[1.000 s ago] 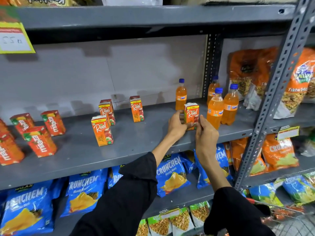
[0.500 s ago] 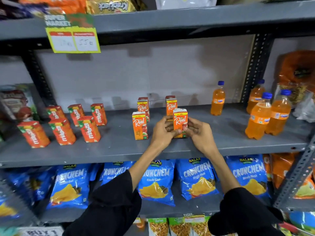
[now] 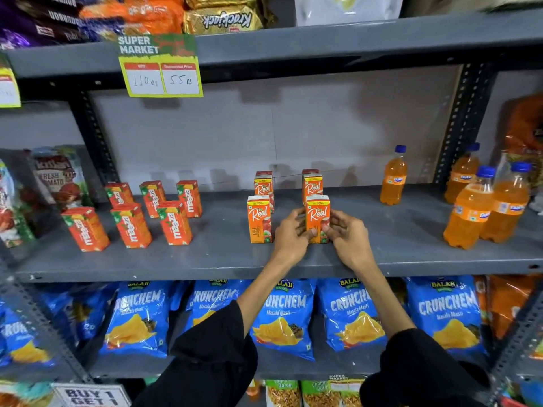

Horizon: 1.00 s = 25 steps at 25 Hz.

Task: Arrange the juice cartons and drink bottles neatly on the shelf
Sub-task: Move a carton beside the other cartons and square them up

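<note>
An orange Real juice carton (image 3: 318, 214) stands upright on the grey middle shelf (image 3: 223, 257), right of another front Real carton (image 3: 259, 218). My left hand (image 3: 289, 235) and my right hand (image 3: 346, 236) press its two sides with their fingertips. Two more Real cartons (image 3: 312, 185) stand behind in a second row. Several red Maaza cartons (image 3: 132, 226) stand in rows at the left. Orange Fanta bottles with blue caps stand to the right: one alone (image 3: 393, 176) at the back, three grouped (image 3: 470, 210) near the upright.
Blue Crunchem chip bags (image 3: 349, 312) fill the shelf below. A price tag (image 3: 160, 66) hangs from the top shelf, which holds biscuit packs. Perforated uprights (image 3: 464, 121) frame the bay. Orange snack bags sit at the far right, tomato packs at the far left.
Both hands carried the Real carton leftward from beside the Fanta bottles and set it down on the shelf, right of the front Real carton. The view shifted left.
</note>
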Tool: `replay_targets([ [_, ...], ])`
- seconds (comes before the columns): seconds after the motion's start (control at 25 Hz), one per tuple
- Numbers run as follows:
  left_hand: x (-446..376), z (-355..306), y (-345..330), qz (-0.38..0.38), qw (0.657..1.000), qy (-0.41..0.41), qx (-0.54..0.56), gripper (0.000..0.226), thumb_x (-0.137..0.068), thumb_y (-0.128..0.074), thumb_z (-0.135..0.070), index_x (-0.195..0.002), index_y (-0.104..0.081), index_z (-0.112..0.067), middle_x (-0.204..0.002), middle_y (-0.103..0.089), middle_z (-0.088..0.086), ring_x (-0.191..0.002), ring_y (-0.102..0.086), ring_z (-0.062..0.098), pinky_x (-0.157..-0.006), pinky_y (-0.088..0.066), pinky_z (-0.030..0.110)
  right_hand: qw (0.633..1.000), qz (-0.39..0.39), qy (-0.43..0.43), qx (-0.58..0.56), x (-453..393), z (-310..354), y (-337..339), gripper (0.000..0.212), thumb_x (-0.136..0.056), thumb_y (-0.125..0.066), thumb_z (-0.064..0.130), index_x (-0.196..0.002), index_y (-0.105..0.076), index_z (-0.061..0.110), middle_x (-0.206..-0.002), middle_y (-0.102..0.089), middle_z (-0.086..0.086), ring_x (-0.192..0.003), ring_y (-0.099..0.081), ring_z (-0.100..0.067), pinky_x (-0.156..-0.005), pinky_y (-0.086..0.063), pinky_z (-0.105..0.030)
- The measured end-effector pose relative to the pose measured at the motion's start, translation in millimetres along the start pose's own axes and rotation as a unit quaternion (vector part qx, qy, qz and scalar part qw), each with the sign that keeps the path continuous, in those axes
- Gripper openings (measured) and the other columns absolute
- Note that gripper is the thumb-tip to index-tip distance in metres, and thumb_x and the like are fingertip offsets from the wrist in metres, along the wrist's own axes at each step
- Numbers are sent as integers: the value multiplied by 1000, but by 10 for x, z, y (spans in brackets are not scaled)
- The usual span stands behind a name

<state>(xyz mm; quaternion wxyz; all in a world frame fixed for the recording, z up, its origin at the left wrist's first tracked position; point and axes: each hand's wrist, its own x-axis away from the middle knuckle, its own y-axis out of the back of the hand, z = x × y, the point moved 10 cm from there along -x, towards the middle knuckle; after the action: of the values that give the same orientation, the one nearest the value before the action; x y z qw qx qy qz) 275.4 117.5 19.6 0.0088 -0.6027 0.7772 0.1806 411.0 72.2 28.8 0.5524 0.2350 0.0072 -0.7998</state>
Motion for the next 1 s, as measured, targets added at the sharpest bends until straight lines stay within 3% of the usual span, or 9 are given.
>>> replay_targets([
  [0.16,189,-104,28,5,1000,-16,20,70,-86,-74,-1,-149,-43,-10,-142,-61,6,-130,-60,20,-110,-50,37,999,-48,-9,4,125,25,66,61,-88,-70,11,-143,-44,16,-135,-59,0,-127,-55,-16,-102,-48,-32],
  [0.24,419,-181,205,-44,998,-54,5,65,-84,-79,-9,-143,-52,-18,-132,-66,-5,-119,-67,13,-95,-56,20,985,-165,50,24,377,174,224,53,-87,-71,18,-135,-50,23,-129,-56,4,-118,-55,-7,-95,-49,-26],
  [0.32,734,-227,512,-121,987,-110,6,41,-82,-81,-13,-117,-67,-29,-108,-74,-11,-96,-73,9,-76,-56,13,957,-241,158,40,697,431,178,31,-89,-69,18,-118,-59,21,-111,-58,5,-100,-58,-3,-83,-49,-18],
  [0.44,1165,-119,1091,-218,967,-127,31,22,-82,-80,-12,-93,-69,-29,-89,-75,-6,-79,-72,9,-68,-54,15,957,-182,225,0,853,680,-351,18,-89,-68,13,-106,-65,16,-97,-63,5,-88,-63,-7,-78,-50,-19],
  [0.56,1368,77,1785,-285,952,-105,45,23,-81,-82,-8,-94,-69,-22,-89,-74,-1,-77,-70,4,-69,-55,19,977,-87,181,-64,800,825,-1076,23,-88,-69,11,-109,-66,17,-96,-69,3,-86,-67,-8,-80,-52,-18],
  [0.64,1441,156,2254,-322,940,-103,48,32,-81,-82,-8,-107,-68,-20,-103,-72,1,-92,-68,3,-76,-55,22,987,-18,137,-83,707,860,-1551,33,-87,-70,13,-118,-63,20,-99,-71,3,-88,-68,-6,-80,-51,-14],
  [0.76,1455,341,3021,-374,922,-92,30,54,-86,-78,-9,-133,-55,-20,-133,-59,-2,-124,-57,12,-102,-52,36,991,55,98,-66,543,944,-2211,52,-84,-74,17,-132,-55,17,-108,-69,2,-99,-66,-4,-78,-51,-10],
  [0.88,1249,526,3577,-361,930,-67,-16,60,-88,-73,-4,-141,-47,-14,-136,-53,-4,-129,-51,15,-115,-42,40,997,50,54,-32,335,939,-2610,66,-79,-80,18,-137,-49,12,-117,-65,-4,-112,-62,-15,-89,-54,-23],
  [1.0,841,738,3784,-251,964,-19,-83,56,-87,-73,-5,-138,-49,-10,-134,-62,4,-125,-59,20,-109,-45,36,998,58,12,8,115,892,-2890,80,-77,-81,16,-144,-39,5,-135,-60,-12,-123,-58,-23,-102,-47,-34],
])
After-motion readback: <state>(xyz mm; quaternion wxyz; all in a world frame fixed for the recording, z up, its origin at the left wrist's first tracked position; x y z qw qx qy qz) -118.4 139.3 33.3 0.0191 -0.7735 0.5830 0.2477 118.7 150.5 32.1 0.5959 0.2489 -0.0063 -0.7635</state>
